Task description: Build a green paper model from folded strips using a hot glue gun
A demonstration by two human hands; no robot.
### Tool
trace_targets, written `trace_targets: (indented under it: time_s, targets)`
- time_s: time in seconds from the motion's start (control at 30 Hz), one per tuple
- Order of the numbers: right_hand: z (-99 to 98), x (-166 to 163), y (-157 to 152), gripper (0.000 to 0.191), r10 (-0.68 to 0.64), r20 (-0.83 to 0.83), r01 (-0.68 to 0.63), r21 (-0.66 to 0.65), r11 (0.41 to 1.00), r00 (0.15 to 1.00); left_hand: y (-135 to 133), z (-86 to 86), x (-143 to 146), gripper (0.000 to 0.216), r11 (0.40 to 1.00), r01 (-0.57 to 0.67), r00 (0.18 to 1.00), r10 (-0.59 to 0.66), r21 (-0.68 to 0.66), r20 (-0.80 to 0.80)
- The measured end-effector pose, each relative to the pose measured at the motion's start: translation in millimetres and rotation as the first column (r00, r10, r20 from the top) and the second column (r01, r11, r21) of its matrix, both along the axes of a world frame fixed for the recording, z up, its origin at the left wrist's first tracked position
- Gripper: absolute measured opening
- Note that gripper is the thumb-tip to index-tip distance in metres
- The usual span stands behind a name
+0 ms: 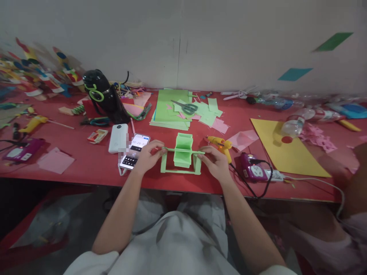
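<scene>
A light green paper model stands near the table's front edge, with folded paper compartments in the middle and a frame of strips beneath. Across it runs a thin green rod. My left hand pinches the rod's left end. At the other end, my right hand has its fingers closed on the rod, above the frame's right side. A yellow hot glue gun lies just beyond my right hand. Beside my left wrist is a phone with a timer on its screen.
Behind the model, scissors lie on green paper sheets. A black bottle stands at the left. To the right are a purple power socket with cables and a yellow sheet. Another person's arm shows at the right edge.
</scene>
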State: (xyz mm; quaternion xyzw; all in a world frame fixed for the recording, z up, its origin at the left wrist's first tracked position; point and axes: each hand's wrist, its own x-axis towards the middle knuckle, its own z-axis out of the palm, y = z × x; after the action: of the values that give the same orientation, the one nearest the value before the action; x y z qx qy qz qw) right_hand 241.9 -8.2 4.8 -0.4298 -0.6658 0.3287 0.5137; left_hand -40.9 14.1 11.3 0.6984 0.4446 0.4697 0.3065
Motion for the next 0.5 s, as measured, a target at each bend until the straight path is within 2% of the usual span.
trace_targets:
  time_s: [0.2, 0.4, 0.5]
  targets:
    - [4.0, -6.2, 4.2, 0.014, -0.041, -0.034, 0.040, -0.040, 0.998, 0.999, 10.3, 0.3, 3.7, 0.013, 0.997, -0.017, 0.995, 0.025, -0.081, 0.096]
    - [0.6, -11.8, 13.4, 0.023, -0.091, -0.158, 0.066, -0.160, 0.985, 0.983, 24.1, 0.9, 10.5, 0.023, 0.976, -0.003, 0.944, 0.074, -0.217, 0.322]
    - [-3.8, -14.0, 17.0, 0.025, -0.102, -0.251, 0.050, -0.208, 0.977, 0.962, 24.3, -0.6, 13.6, 0.027, 0.971, 0.004, 0.919, 0.091, -0.239, 0.384]
